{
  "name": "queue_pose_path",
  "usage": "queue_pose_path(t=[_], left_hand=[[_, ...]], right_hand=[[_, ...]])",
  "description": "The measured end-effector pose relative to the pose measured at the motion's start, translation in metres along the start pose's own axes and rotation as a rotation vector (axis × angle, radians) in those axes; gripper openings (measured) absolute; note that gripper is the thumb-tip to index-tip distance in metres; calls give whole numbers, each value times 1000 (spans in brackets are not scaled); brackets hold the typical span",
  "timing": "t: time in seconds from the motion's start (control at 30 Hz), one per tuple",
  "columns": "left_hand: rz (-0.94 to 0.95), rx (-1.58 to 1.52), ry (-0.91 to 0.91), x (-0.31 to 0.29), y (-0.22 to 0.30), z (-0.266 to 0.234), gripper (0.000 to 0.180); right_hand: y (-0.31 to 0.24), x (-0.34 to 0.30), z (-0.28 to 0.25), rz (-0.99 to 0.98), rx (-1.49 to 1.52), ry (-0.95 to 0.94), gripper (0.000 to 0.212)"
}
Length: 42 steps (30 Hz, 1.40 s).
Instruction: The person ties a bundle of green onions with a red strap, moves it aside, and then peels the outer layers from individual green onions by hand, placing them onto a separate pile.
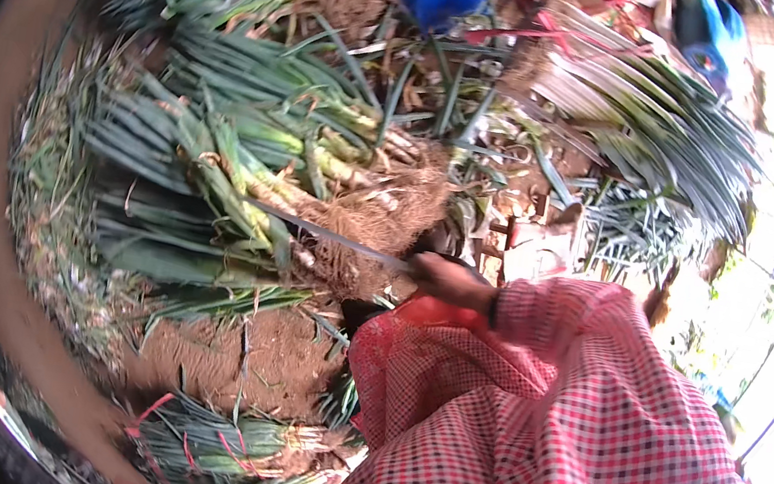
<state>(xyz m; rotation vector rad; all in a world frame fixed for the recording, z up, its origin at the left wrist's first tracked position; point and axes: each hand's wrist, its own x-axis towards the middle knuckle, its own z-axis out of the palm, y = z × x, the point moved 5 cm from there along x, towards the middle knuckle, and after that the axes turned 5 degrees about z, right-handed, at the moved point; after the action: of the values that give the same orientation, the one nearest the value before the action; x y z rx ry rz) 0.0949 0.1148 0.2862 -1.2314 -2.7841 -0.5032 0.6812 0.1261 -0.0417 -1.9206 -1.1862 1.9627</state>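
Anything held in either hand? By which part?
Right hand: long knife, gripped at the handle end, blade free. Left hand: can't be made out, so can't tell.

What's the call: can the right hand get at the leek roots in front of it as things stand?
Probably yes: the right hand is close by, and its knife already extends across the leek roots in view, with nothing visibly blocking. But gripping the knife likely limits grasping them.

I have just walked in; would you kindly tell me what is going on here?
A person in a red-and-white checked shirt holds a long, thin grey blade in the right hand, over green, long-leaved, leek-like plants with shaggy brown roots. Contact is unclear. The left hand is not visible. Pink-tied bundles lie nearby.
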Motion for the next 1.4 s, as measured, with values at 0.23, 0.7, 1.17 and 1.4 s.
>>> queue_pose_path(t=[0.23, 0.7, 1.17, 1.4], left_hand=[[-173, -680, -904, -160, 200, 211, 11], [367, -672, -1344, -327, 400, 197, 10], [1256, -581, -971, -334, 552, 234, 25], [1577, -299, -2134, -434, 446, 185, 22]], right_hand=[[225, -217, -122, 465, 303, 600, 28], [305, -161, -241, 843, -221, 1266, 64], [-40, -193, -102, -337, 221, 358, 21], [12, -232, -157, -517, 231, 885, 15]])
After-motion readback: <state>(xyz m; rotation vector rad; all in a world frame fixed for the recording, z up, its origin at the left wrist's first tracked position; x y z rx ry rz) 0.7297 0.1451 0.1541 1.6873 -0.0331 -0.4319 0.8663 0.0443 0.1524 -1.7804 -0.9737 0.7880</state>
